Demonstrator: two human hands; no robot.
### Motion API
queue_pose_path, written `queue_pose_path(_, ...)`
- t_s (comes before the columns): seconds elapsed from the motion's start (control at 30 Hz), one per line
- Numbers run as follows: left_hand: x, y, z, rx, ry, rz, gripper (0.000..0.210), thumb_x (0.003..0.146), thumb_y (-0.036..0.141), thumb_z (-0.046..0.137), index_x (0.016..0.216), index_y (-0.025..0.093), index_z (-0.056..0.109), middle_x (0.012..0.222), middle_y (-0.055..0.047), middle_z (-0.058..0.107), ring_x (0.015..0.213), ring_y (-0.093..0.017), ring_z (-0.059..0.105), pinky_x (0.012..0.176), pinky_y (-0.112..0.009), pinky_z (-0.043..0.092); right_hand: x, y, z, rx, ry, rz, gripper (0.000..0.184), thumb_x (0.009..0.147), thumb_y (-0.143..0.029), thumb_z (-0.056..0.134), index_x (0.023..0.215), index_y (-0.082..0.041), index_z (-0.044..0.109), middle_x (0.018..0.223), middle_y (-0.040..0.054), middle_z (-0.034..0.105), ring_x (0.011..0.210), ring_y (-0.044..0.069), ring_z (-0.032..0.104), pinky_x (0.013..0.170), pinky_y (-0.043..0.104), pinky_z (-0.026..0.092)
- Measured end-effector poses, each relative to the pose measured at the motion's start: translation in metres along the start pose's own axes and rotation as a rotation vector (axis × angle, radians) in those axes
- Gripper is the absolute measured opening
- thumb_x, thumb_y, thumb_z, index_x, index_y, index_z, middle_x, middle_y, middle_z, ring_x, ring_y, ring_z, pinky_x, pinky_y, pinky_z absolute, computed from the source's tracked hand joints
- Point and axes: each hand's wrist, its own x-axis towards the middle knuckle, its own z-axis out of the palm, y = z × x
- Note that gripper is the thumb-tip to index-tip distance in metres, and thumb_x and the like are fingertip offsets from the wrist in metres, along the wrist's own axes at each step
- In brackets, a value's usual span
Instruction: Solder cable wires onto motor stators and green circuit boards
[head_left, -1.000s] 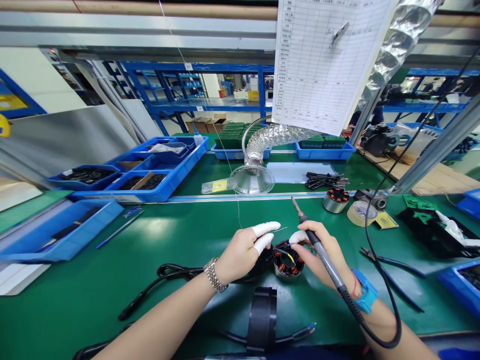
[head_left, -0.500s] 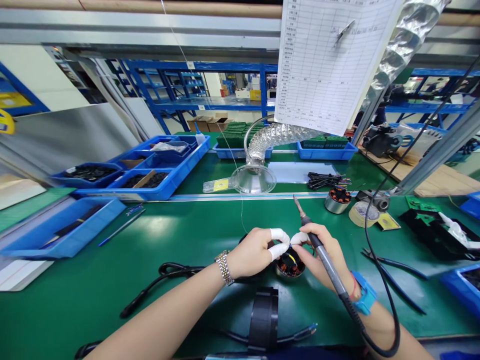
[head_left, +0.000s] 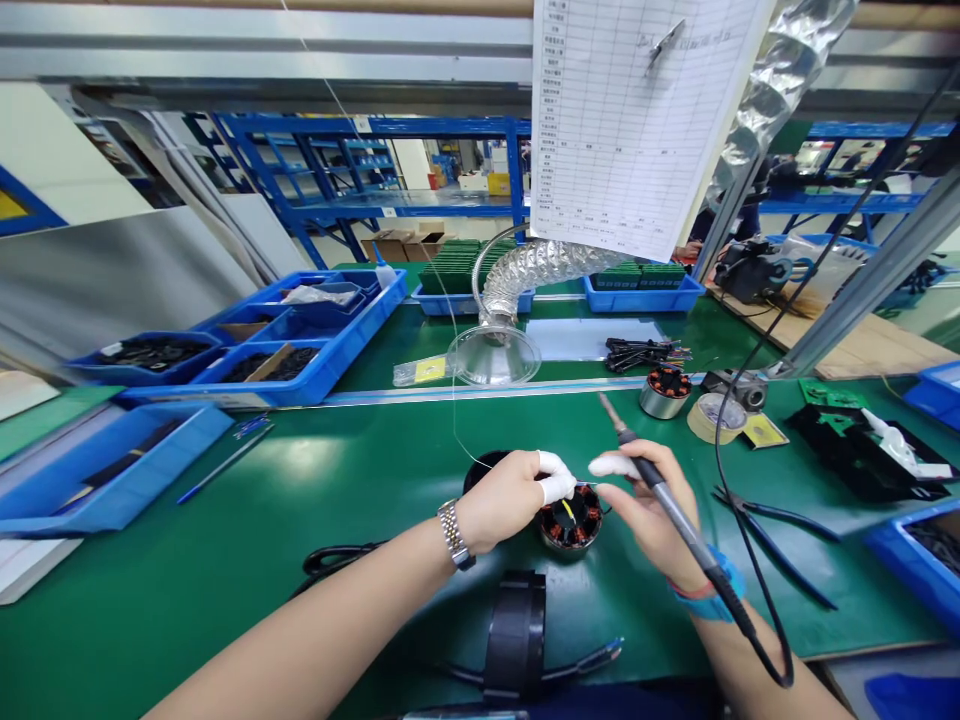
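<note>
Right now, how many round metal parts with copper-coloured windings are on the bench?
2. The near wound part sits by the left hand, partly covered by it; the far wound part stands behind the tape roll, to its left. Others may be hidden.

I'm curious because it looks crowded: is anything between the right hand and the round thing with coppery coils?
Nothing visible blocks the right hand from the right side of the round coil part. But the left hand has its white-covered fingers over the far left edge, blocking that side.
</note>
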Motion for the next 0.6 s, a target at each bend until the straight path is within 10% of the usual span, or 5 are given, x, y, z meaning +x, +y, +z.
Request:
queue_pose_path(0.17,0.003,-0.002,0.001,0.045,-0.005,0.017,0.016,0.072,0.028,0.057,0.063,0.015,0.059,0.070,-0.001,0.060,0.070,-0.014,0.052,0.067,-0.025,0.038,-0.011,0.006,-0.023,-0.067,-0.003,0.037,0.036,0.075,-0.020,0.063,0.105,-0.023,0.044,0.085,0.0027,0.065,0.077,0.014,0.063,0.074,0.029,0.052)
queue_pose_path(0.4,0.001,-0.002,0.004,0.143,-0.031,0.072,0.018,0.075,0.030,0.054,0.066,0.014,0.058,0.068,0.000,0.058,0.068,-0.014,0.050,0.065,-0.024,0.038,-0.003,0.008,0.004,-0.298,-0.292,-0.097,0.027,0.077,-0.014,0.053,0.102,-0.023,0.049,0.078,-0.0009,0.061,0.066,0.009,0.059,0.064,0.020,0.049)
queue_pose_path(0.6,0.004,-0.004,0.008,0.224,0.004,0.101,0.021,0.077,0.029,0.050,0.066,0.014,0.059,0.068,0.000,0.057,0.065,-0.014,0.050,0.060,-0.023,0.037,-0.002,0.014,-0.004,-0.021,-0.234,0.091,0.032,0.076,-0.020,0.058,0.104,-0.023,0.043,0.081,0.0001,0.062,0.070,0.011,0.063,0.066,0.024,0.055)
